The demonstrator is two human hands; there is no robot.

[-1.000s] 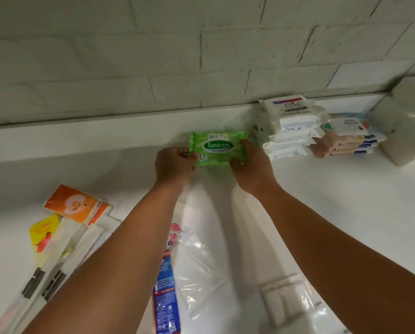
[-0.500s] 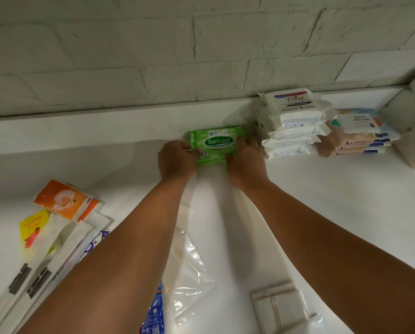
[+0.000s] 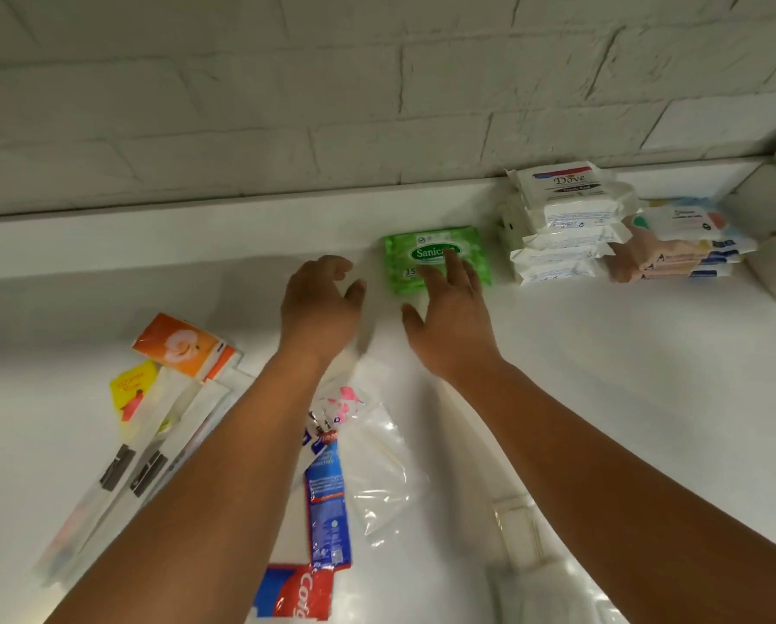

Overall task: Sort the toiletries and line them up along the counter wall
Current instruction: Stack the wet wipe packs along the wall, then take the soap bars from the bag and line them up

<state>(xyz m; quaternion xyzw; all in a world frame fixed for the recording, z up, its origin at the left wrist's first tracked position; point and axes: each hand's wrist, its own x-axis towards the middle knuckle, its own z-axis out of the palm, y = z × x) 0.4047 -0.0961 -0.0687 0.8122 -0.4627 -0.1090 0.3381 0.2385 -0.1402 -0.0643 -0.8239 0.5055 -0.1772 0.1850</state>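
Now the green pack [image 3: 435, 258] lies flat by the wall ledge [image 3: 197, 236], just left of the white stack [image 3: 561, 227]. Both hands are empty with fingers spread apart.

The risk, as I judge it, is a stray brush: the right hand [image 3: 449, 322] has its fingertips [image 3: 451, 258] over the pack's near edge, and whether they touch it I cannot tell. A careless drag from there would skew the pack out of line or nudge it against the stack.

The left hand [image 3: 320, 304] hovers just left of the pack, its fingers [image 3: 338, 265] apart from it. Unsorted toothpaste [image 3: 327, 511] and an orange pack [image 3: 183, 346] lie nearer the wrists.
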